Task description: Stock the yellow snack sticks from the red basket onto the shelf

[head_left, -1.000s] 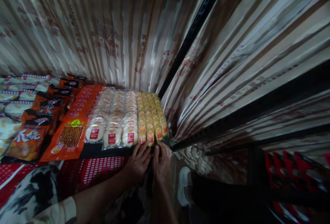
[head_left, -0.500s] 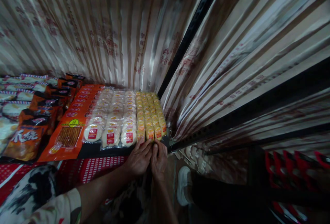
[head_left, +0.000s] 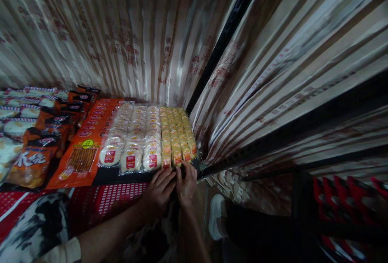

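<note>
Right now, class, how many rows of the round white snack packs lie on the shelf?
3 rows of white snack packs, side by side: left, middle, right, between the orange packets and yellow packs. Packs behind may be hidden.

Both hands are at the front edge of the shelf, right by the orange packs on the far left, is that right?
Not quite. The head view shows the left hand and right hand at the shelf's front edge, by the small yellow packs at the right end, not the orange packs.
</note>
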A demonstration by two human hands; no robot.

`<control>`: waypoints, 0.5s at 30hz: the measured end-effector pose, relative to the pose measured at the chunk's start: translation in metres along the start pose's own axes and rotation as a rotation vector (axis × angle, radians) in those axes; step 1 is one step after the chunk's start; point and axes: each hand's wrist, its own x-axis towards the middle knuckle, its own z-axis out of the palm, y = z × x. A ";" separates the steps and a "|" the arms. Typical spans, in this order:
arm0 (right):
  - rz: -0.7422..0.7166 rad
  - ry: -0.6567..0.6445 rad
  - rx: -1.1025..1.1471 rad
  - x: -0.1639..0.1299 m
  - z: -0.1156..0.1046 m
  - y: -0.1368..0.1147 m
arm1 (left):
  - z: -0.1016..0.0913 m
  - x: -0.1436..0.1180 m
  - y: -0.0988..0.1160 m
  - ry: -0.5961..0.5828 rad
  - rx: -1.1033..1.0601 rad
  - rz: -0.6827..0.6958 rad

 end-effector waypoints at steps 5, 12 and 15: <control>0.014 0.016 -0.055 0.002 0.004 -0.005 | -0.013 -0.015 0.013 -0.038 0.036 -0.236; 0.019 0.012 -0.082 0.002 0.005 -0.007 | 0.005 -0.020 0.011 -0.008 0.079 -0.210; 0.010 0.014 -0.094 0.002 0.005 -0.006 | 0.016 -0.022 0.005 0.019 0.072 -0.199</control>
